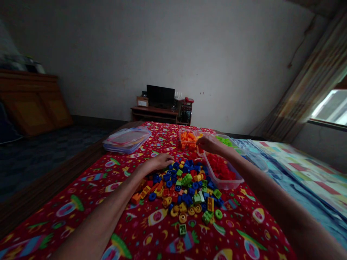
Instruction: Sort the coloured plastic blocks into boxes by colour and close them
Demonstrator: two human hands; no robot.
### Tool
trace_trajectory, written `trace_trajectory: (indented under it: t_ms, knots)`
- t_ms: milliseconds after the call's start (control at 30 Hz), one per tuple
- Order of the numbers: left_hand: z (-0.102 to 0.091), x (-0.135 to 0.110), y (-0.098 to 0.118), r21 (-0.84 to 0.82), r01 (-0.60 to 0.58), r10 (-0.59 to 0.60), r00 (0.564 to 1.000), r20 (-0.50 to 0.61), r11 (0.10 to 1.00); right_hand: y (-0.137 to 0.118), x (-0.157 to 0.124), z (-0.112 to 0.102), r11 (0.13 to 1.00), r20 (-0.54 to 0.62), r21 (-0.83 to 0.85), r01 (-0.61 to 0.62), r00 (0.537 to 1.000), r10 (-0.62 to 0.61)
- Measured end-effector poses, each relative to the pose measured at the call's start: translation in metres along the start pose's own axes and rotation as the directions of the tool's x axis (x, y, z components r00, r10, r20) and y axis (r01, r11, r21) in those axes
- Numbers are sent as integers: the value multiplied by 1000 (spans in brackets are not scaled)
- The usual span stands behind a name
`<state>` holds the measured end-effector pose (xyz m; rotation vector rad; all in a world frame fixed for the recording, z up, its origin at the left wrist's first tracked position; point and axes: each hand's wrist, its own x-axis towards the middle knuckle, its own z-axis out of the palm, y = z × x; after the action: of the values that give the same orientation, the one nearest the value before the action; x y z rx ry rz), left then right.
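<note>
Head view: the left hand lies open against the block heap at centre. The right hand curls narrow above the clear tub; I cannot tell whether it holds anything.

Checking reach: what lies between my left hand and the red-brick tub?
Head view: loose blue, green and yellow bricks lie between the left hand and the tub.

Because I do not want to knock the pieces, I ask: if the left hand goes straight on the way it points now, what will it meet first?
The left hand would probably meet the blue toy blocks in the pile first. Its fingers are very near them, but depth is hard to judge here.
</note>
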<state>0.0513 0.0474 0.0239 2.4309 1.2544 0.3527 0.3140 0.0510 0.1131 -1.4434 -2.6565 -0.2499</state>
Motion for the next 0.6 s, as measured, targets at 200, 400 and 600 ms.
trace_trajectory:
  t_ms: [200,400,600]
  knots:
    - [3,3,-2,14,-3,4,1000,-20,1000,24,-47,-35,990,99,-37,-136,985,139]
    - [3,2,-2,26,-21,21,999,-24,999,33,-62,-34,985,235,-121,-125,960,151]
    - [4,2,-4,17,-55,56,997,-50,998,13,-31,-22,988,87,-136,-75,992,88]
